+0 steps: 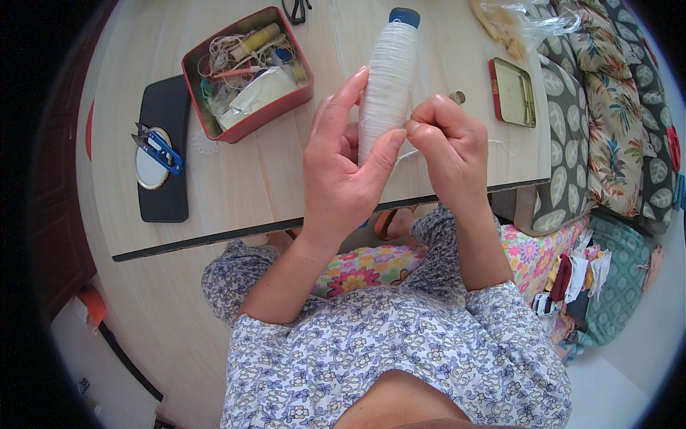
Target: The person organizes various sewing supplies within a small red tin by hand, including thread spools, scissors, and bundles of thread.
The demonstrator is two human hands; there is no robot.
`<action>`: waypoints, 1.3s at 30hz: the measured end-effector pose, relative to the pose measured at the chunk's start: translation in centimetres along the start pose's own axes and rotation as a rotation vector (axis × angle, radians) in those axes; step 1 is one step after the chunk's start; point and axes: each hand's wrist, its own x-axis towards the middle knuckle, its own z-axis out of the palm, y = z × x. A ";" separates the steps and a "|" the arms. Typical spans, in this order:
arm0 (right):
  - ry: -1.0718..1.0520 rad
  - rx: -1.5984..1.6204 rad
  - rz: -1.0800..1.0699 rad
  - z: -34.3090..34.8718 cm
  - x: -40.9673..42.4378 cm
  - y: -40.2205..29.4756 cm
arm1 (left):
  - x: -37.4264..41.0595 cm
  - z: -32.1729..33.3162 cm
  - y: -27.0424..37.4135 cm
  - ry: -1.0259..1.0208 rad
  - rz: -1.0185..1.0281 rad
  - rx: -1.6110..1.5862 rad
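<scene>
My left hand (348,155) is wrapped around a tall spool of white thread (388,75), which has a blue end at its top. The spool is held tilted above the table's front edge. At its right side my right hand (447,139) pinches with thumb and forefinger, close to my left thumb tip. A strand of white thread (408,155) hangs between the two hands, and another loop of thread (506,146) shows to the right of my right hand. My right fingertips seem to hold the thread, though the pinched part is hidden.
A red tin box (278,110) of sewing supplies stands on the wooden table (257,182). Left of it, blue thread snips (158,149) lie on a round mirror (153,171) and black case (163,206). A tin lid (513,91) and small ring (457,97) lie right, near patterned cushions (563,139).
</scene>
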 end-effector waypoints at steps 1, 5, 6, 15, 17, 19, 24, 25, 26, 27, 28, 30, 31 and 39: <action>-0.004 0.011 0.004 0.0 0.1 -0.1 | 0.0 0.0 0.0 -0.003 -0.002 0.002; -0.017 0.029 0.009 -0.2 0.2 -0.2 | 0.0 0.0 0.1 -0.024 -0.013 0.019; -0.023 0.041 0.017 -0.3 0.3 -0.2 | 0.0 -0.1 0.1 -0.032 -0.015 0.026; -0.062 0.093 0.004 -0.7 1.0 0.0 | 0.0 -0.1 0.4 -0.043 -0.048 0.009; -0.076 0.109 0.016 -0.8 1.1 0.0 | 0.0 -0.1 0.4 -0.046 -0.055 -0.005; -0.087 0.122 0.063 -0.9 1.2 -0.3 | 0.0 -0.2 0.5 -0.052 -0.066 -0.011; -0.121 0.101 0.056 -1.2 1.5 -0.4 | 0.1 -0.3 0.6 -0.078 -0.083 -0.005; -0.138 0.072 0.036 -1.4 1.6 -0.3 | 0.1 -0.3 0.6 -0.070 -0.083 -0.039; -0.154 0.042 0.017 -1.6 1.7 -0.2 | 0.1 -0.2 0.5 -0.062 -0.082 -0.074; -0.189 -0.040 0.011 -1.7 1.6 -0.3 | 0.1 -0.3 0.4 -0.053 -0.083 -0.106; -0.223 -0.123 0.006 -1.8 1.5 -0.6 | 0.1 -0.3 0.4 -0.039 -0.080 -0.100; -0.246 -0.198 -0.004 -2.0 1.2 -0.7 | 0.1 -0.3 0.2 -0.012 -0.077 -0.091; -0.234 -0.190 -0.010 -2.1 1.1 -0.8 | 0.2 -0.3 0.1 -0.009 -0.074 -0.092; -0.063 -0.062 -0.144 -1.1 1.6 0.1 | 0.2 -0.2 0.5 -0.006 -0.093 -0.105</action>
